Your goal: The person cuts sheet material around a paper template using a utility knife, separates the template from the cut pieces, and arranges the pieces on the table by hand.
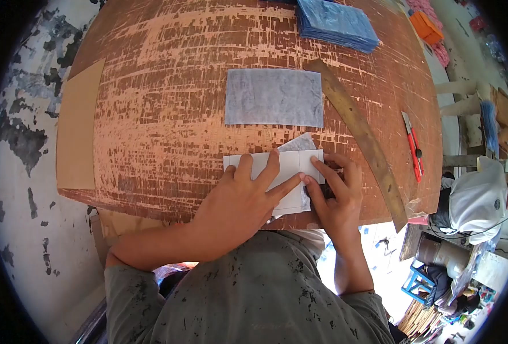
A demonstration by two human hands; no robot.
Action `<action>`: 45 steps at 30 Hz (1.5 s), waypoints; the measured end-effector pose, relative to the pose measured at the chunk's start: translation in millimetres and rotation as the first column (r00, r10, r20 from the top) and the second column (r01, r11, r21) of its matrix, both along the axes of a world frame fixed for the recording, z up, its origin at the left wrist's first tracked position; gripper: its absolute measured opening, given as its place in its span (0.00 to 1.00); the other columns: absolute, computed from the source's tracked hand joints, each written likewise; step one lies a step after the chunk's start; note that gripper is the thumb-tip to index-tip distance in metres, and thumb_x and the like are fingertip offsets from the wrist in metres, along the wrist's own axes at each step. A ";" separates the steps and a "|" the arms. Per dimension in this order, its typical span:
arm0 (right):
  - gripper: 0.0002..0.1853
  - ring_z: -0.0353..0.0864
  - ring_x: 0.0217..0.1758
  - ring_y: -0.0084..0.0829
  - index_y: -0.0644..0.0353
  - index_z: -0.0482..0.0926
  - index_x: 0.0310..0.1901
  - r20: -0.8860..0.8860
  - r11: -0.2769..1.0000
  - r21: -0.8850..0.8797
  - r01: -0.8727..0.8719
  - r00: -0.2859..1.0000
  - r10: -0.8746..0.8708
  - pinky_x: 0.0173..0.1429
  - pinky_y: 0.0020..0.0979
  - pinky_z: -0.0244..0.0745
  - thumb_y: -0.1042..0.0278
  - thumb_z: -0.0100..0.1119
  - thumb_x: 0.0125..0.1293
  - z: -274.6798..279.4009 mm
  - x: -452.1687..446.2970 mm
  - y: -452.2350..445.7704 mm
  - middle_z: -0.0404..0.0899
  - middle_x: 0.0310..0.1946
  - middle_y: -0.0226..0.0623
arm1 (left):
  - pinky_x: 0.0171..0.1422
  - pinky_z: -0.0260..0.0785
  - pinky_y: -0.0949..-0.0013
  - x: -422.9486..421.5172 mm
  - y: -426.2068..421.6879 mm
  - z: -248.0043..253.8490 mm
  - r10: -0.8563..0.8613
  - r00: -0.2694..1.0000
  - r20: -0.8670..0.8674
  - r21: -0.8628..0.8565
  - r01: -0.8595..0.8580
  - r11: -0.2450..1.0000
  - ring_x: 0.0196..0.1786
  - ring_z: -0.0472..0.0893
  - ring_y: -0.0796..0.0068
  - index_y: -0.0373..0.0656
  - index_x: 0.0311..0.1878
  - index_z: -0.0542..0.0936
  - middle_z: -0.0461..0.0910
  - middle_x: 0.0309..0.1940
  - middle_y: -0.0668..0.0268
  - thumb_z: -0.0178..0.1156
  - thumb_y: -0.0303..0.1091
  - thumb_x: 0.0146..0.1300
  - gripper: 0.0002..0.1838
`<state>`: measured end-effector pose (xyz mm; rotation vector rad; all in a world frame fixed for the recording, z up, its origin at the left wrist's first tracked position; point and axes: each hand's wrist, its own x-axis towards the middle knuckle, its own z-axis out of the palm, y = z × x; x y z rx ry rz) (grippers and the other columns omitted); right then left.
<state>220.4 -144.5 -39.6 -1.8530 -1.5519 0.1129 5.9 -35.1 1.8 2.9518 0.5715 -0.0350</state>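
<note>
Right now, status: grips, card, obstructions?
Left grip spread on white card; right grip at its right end. Grey sheet pokes out beneath. Long brown strip lies right, apart from both grips.

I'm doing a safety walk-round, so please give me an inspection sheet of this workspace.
Surface: brown tabletop, heavily scratched and worn.
Job's things: white card under both hands, a grey piece jutting from beneath it; grey sheet lying flat beyond.
Clutter: long strip and red-handled cutter on the right; blue stack at the far side; cardboard at the left edge.
Hands: left hand spread on the card; right hand with fingertips at its right end.
Cables: on the tabletop, nothing seen; a dark cord off to the right.
Surroundings: peeling wall on the left; orange container at upper right.
</note>
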 end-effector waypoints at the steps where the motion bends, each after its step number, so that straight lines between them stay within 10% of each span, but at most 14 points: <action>1: 0.20 0.84 0.58 0.46 0.60 0.94 0.59 0.001 1.000 -0.004 -0.004 1.000 0.004 0.59 0.44 0.82 0.73 0.85 0.65 1.2 -0.1 0.3 0.85 0.60 0.45 | 0.48 0.92 0.57 0.4 1.0 0.0 -0.010 1.000 -0.022 -0.009 0.010 1.000 0.66 0.79 0.36 0.61 0.87 0.75 0.69 0.83 0.48 0.68 0.45 0.79 0.35; 14: 0.16 0.85 0.58 0.46 0.60 0.94 0.59 -0.040 0.994 -0.107 -0.028 0.999 0.024 0.59 0.43 0.82 0.76 0.78 0.71 12.8 12.3 -2.1 0.86 0.60 0.45 | 0.52 0.91 0.52 0.8 -2.1 -8.2 -0.059 0.996 -0.070 0.119 0.067 0.991 0.64 0.81 0.38 0.54 0.88 0.74 0.58 0.95 0.63 0.67 0.45 0.79 0.36; 23: 0.22 0.89 0.71 0.49 0.63 0.85 0.73 0.433 0.837 -0.115 0.535 0.785 -0.443 0.74 0.43 0.81 0.65 0.68 0.83 29.4 193.4 -29.7 0.89 0.66 0.49 | 0.54 0.91 0.51 0.0 1.8 -6.5 -0.072 0.995 -0.071 0.082 0.078 0.994 0.64 0.80 0.41 0.54 0.88 0.74 0.57 0.95 0.62 0.67 0.47 0.79 0.36; 27: 0.26 0.90 0.63 0.48 0.61 0.83 0.77 0.350 0.822 -0.203 0.532 0.823 -0.447 0.68 0.43 0.82 0.67 0.70 0.81 26.5 207.1 -36.0 0.89 0.60 0.50 | 0.54 0.91 0.52 1.4 2.4 -3.6 -0.061 0.994 -0.093 0.061 0.067 0.996 0.66 0.80 0.40 0.55 0.88 0.74 0.58 0.95 0.62 0.67 0.47 0.80 0.36; 33: 0.16 0.84 0.45 0.42 0.65 0.84 0.65 0.382 0.931 -0.051 0.362 0.868 -0.317 0.58 0.37 0.81 0.76 0.69 0.79 44.5 179.0 -48.3 0.84 0.47 0.45 | 0.54 0.91 0.51 4.9 3.0 2.0 -0.060 0.989 -0.135 0.053 0.067 0.996 0.67 0.80 0.38 0.56 0.89 0.72 0.57 0.95 0.63 0.66 0.46 0.81 0.36; 36: 0.23 0.92 0.49 0.45 0.62 0.88 0.61 -0.067 0.980 -0.190 -0.049 0.997 0.037 0.50 0.41 0.86 0.78 0.77 0.64 55.5 121.3 -47.9 0.88 0.48 0.44 | 0.56 0.91 0.51 5.9 4.9 5.8 -0.068 0.984 -0.164 0.026 0.073 0.997 0.68 0.79 0.38 0.56 0.89 0.71 0.56 0.95 0.63 0.66 0.45 0.81 0.36; 45: 0.43 0.88 0.37 0.41 0.54 0.86 0.75 -0.013 0.805 -0.427 -0.411 0.894 0.449 0.43 0.46 0.82 0.74 0.78 0.51 52.0 63.7 -15.6 0.83 0.31 0.34 | 0.58 0.89 0.50 5.8 6.1 4.8 -0.060 0.991 -0.118 -0.003 0.060 0.998 0.68 0.78 0.41 0.56 0.89 0.71 0.57 0.95 0.63 0.67 0.45 0.79 0.38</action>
